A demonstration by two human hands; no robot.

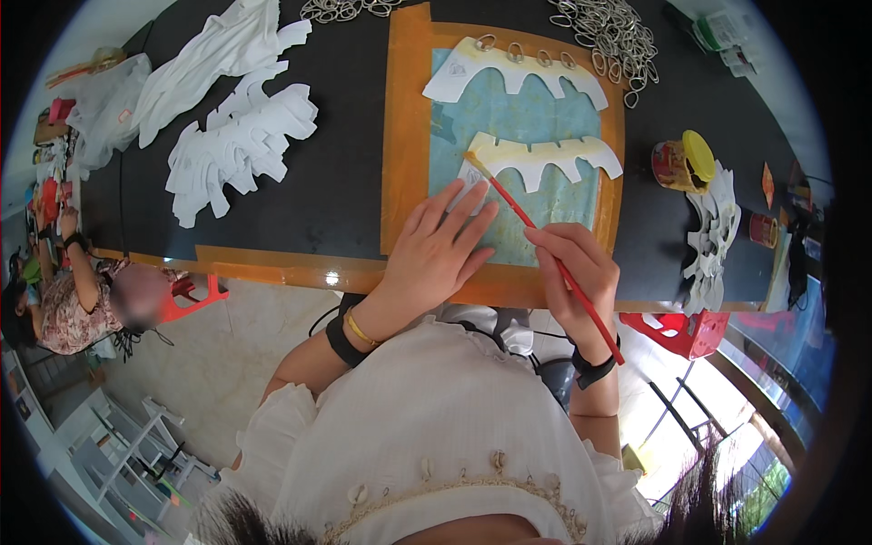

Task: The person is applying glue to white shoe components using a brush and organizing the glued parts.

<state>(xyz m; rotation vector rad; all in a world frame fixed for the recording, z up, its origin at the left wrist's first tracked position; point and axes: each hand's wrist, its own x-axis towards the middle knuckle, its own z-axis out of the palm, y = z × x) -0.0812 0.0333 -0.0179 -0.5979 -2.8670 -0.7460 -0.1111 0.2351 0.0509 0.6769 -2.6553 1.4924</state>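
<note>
My right hand [581, 272] grips a long red-handled brush [518, 211], its bristles touching the left end of a white scalloped cut-out piece [536, 159]. A yellowish coating runs along that piece's upper edge. My left hand [439, 243] lies with fingers spread, its fingertips at the lower left end of the same piece. Farther up the blue-green board [472, 118] lies a second white cut-out piece [509, 68], with several metal rings [515, 52] along its yellowed upper edge. Orange-brown tape [407, 118] borders the board.
Stacked white cut-outs [241, 150] and white cloth [213, 54] lie at left; more cut-outs [713, 236] sit at right beside an opened tin [677, 165] with a yellow lid. Metal rings [613, 36] are heaped at the back. Another person [73, 300] sits at far left.
</note>
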